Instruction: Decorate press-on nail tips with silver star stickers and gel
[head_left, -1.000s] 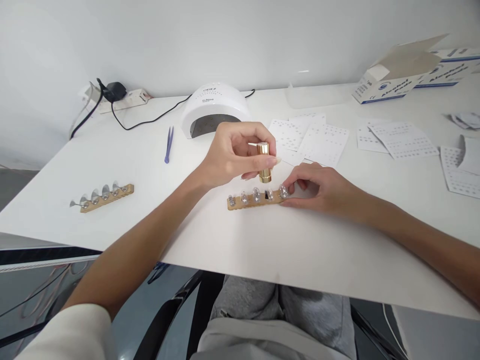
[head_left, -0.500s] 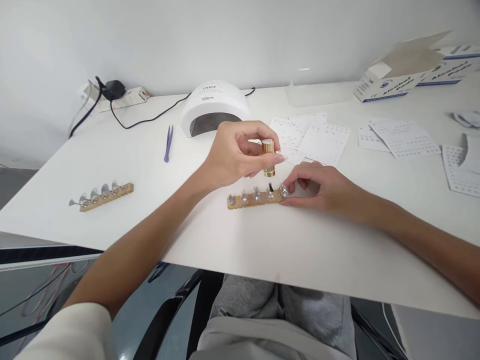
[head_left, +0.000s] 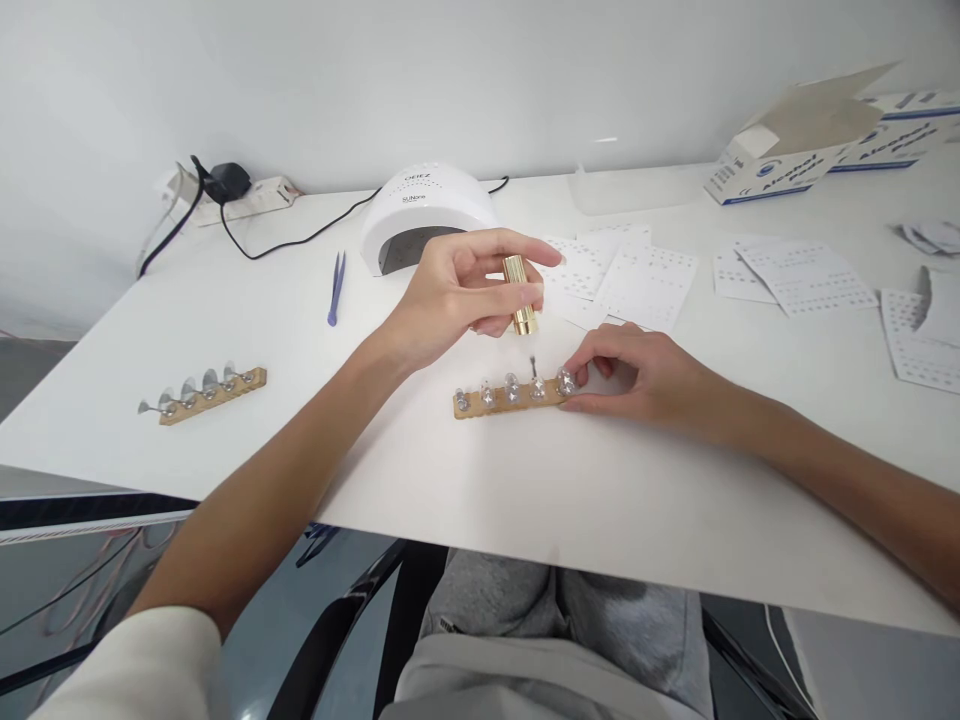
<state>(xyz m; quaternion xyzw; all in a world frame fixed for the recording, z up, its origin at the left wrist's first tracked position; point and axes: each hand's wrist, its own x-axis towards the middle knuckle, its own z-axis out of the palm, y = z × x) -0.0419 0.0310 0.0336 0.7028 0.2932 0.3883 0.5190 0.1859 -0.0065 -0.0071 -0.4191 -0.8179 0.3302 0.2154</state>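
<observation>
My left hand (head_left: pixel 457 295) pinches a gold brush cap (head_left: pixel 519 293), its thin brush hanging tip-down just above a wooden holder strip (head_left: pixel 510 397) that carries several clear nail tips. My right hand (head_left: pixel 645 378) rests on the table with its fingers curled against the strip's right end, touching the last tip. The brush tip sits over the fourth tip from the left.
A second wooden strip with nail tips (head_left: pixel 204 392) lies at the left. A white nail lamp (head_left: pixel 424 212) stands behind my hands, purple tweezers (head_left: pixel 336 285) to its left. Paper sheets (head_left: pixel 637 275) and opened boxes (head_left: pixel 806 150) spread to the right. A power strip (head_left: pixel 247 197) sits at the back left.
My left hand has raised the gold cap and tilted it, so the brush now hangs a little higher over the strip. My right hand has stayed in place.
</observation>
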